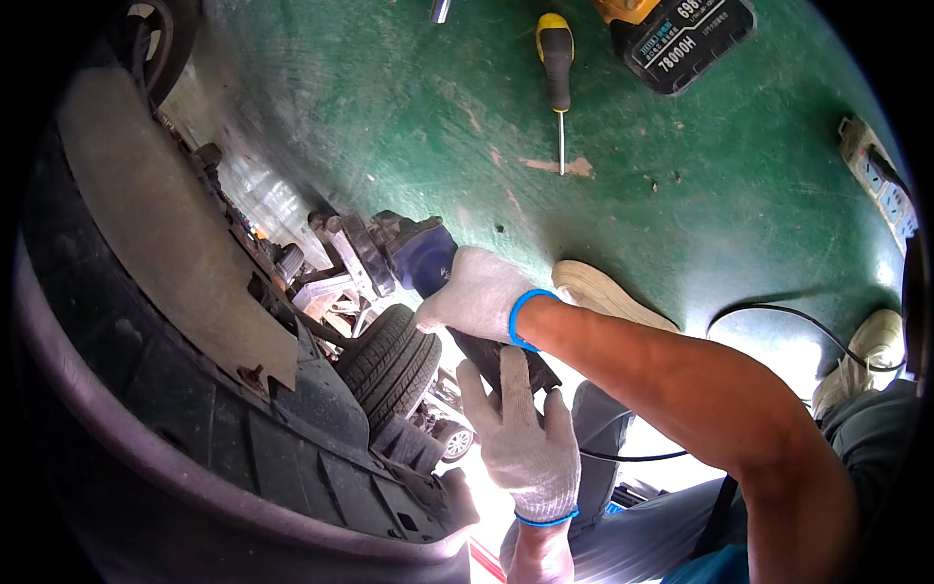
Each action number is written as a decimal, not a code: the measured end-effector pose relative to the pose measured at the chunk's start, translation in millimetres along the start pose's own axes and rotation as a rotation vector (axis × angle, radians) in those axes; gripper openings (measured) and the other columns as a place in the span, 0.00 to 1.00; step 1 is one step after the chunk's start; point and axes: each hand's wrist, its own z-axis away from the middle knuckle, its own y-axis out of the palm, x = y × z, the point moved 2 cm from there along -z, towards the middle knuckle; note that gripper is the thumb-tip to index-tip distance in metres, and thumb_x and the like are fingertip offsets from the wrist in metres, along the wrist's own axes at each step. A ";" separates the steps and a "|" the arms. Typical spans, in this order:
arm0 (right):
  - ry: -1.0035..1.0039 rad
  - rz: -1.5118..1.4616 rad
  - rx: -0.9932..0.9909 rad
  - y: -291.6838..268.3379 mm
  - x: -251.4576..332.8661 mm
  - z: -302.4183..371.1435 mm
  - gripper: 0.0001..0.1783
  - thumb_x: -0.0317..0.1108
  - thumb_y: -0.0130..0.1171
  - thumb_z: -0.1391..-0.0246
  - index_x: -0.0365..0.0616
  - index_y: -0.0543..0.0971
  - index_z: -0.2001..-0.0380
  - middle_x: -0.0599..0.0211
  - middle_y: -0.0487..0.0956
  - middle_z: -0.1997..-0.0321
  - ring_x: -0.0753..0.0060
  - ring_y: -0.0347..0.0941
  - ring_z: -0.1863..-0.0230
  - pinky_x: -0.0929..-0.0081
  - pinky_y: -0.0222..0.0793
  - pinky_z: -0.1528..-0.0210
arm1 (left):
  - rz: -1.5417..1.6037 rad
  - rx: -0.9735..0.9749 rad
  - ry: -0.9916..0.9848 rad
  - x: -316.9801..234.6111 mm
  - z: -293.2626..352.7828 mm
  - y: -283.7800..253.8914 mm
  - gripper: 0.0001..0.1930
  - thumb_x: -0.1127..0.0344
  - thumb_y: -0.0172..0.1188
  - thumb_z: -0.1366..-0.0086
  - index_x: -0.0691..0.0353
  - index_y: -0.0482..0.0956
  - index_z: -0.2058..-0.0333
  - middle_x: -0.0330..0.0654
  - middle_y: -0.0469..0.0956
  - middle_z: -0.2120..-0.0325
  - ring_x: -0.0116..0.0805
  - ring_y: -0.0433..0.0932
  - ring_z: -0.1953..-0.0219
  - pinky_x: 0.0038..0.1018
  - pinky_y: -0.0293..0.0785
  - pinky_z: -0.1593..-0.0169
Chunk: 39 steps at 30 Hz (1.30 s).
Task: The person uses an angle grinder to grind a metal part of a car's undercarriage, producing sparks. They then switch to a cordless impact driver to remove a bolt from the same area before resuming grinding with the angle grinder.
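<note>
My right hand (pixel 475 294), in a white knit glove with a blue cuff, is closed over a dark blue and black object that looks like a power tool. Its rounded dark blue end (pixel 425 261) sticks out past the glove. A black blocky part (pixel 486 361) shows below my right hand; whether it joins the blue end is hidden. My left hand (pixel 525 450), gloved the same way, comes up from below. Its spread fingers lie against that black part. Close by on the left are a tyre (pixel 394 365) and metal vehicle parts (pixel 336 268).
A large curved vehicle panel with a dark liner (pixel 292 467) fills the left side. On the green floor (pixel 418 117) lie a yellow-and-black screwdriver (pixel 557 73) and a black battery pack (pixel 686 44). A power strip (pixel 880 185) is at far right, and a black cable (pixel 778 308) runs near my shoes.
</note>
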 end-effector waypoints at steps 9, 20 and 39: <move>0.043 0.075 -0.044 2.8 1.0 -4.0 0.35 0.49 0.75 0.62 0.26 0.86 0.58 0.36 0.86 0.60 0.45 0.87 0.55 0.58 0.80 0.50 | -0.056 -0.040 -0.002 9.1 -5.2 9.5 0.38 0.76 0.61 0.38 0.52 0.68 0.28 0.68 0.60 0.30 0.68 0.72 0.36 0.49 0.75 0.38; -0.015 0.236 -0.235 -25.5 -7.0 -48.2 0.39 0.47 0.73 0.63 0.27 0.82 0.52 0.37 0.86 0.57 0.43 0.86 0.51 0.55 0.80 0.48 | 0.489 0.092 -0.033 23.5 13.1 8.0 0.45 0.67 0.71 0.39 0.71 0.58 0.28 0.59 0.64 0.32 0.53 0.72 0.37 0.41 0.72 0.35; -0.102 0.655 -0.861 -32.7 -15.0 -73.0 0.18 0.42 0.68 0.58 0.40 0.82 0.68 0.46 0.87 0.59 0.55 0.88 0.61 0.52 0.82 0.62 | 1.407 0.081 -0.282 58.9 -191.6 244.2 0.41 0.74 0.79 0.47 0.60 0.68 0.36 0.44 0.80 0.49 0.40 0.81 0.46 0.39 0.81 0.43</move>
